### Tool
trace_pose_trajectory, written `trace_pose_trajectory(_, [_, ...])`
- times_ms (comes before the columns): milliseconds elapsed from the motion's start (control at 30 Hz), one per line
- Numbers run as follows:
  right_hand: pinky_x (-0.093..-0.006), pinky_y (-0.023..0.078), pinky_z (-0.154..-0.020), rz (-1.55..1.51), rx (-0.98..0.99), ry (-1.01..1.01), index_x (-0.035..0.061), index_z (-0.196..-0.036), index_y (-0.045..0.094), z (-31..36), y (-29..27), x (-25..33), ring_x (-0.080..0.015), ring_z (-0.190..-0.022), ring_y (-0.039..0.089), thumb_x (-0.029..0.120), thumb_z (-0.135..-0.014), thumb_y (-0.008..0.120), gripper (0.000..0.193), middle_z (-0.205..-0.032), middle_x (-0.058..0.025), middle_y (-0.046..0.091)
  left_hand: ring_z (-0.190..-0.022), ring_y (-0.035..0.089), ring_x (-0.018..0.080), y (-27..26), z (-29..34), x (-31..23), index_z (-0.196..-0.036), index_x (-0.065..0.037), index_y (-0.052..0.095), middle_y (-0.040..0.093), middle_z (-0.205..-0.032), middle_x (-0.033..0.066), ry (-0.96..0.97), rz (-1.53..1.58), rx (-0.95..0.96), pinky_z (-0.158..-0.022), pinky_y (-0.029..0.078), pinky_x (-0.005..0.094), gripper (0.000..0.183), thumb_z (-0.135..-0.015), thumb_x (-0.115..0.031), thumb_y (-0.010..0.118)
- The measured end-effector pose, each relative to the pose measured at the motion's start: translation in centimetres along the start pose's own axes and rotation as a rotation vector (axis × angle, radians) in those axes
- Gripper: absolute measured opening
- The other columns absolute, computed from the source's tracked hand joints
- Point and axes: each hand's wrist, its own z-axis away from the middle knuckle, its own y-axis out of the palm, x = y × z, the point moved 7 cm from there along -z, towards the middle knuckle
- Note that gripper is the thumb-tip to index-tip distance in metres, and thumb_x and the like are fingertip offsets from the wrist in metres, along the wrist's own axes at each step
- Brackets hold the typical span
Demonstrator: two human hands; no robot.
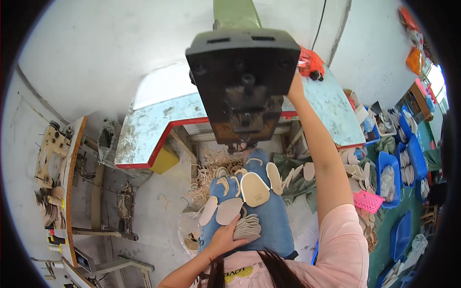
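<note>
- Black machine head point(242, 72) hides the fingers of the right hand point(296, 88); their state cannot be told.
- Left hand point(225, 238) is nearer, gripping the stack of grey insole pieces point(248, 227).
- Stack lies on the jeans point(277, 228), just right of these fingers, its layers crosswise.

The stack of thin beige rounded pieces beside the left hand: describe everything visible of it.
The stack of thin beige rounded pieces has several flat layers, unevenly aligned, their pale edges showing as wavy ridges. The material looks like fabric or soft sheet; which, I cannot tell. It sits over the blue denim-like cloth on the person's lap, with the bare left hand against its left side.
</note>
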Motion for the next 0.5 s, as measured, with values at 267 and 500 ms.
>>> trace_pose_trajectory(267, [-0.0287, 0.046, -0.057, -1.389, -0.070, 0.884, 0.0009, -0.075, 0.056, -5.8, 0.1, -8.3, -0.0167, -0.061, 0.057, 0.010, -0.072, 0.056, 0.010, -0.072, -0.0079, 0.059, -0.087, 0.052, 0.0347, -0.4, -0.3, 1.2, -0.103, -0.003, 0.044, 0.056, -0.091, 0.0180, 0.078, -0.027, 0.029, -0.075, 0.041, 0.0387, 0.053, -0.067, -0.037, 0.064])
trace_pose_trajectory(500, [-0.0250, 0.047, -0.056, -1.384, -0.072, 0.795, -0.0026, -0.083, 0.050, -7.4, -3.4, -9.5, -0.0159, -0.060, 0.057, 0.008, -0.075, 0.055, 0.014, -0.070, -0.0098, 0.058, -0.085, 0.053, 0.0347, -0.5, -0.5, 0.5, -0.101, -0.003, 0.044, 0.056, -0.089, 0.0186, 0.094, -0.065, -0.010, -0.072, 0.041, 0.0393, 0.053, -0.066, -0.037, 0.065])
